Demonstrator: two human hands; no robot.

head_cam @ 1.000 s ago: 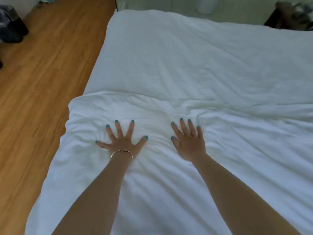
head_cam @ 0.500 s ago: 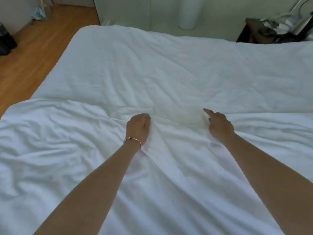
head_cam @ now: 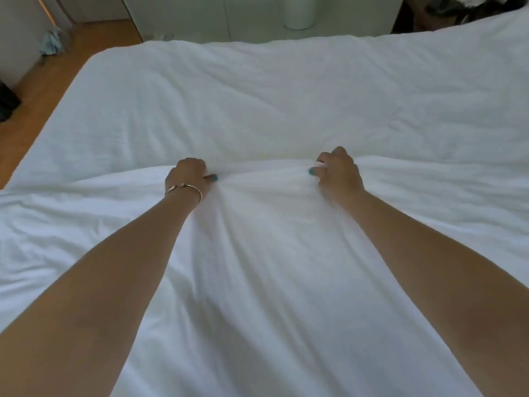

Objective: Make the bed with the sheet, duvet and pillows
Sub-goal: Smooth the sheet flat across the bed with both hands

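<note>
White and soft, the duvet (head_cam: pixel 272 282) covers the near half of the bed, and its far edge lies across the sheet (head_cam: pixel 257 104), which is spread flat beyond it; no pillows are in view. It looks light but bulky and limp, so it should follow a pull only where it is held, and the bunched far edge seems the best place to take it. On that edge, the left hand (head_cam: pixel 187 176) and the right hand (head_cam: pixel 339 173) are each closed around a fold of duvet, a little apart.
</note>
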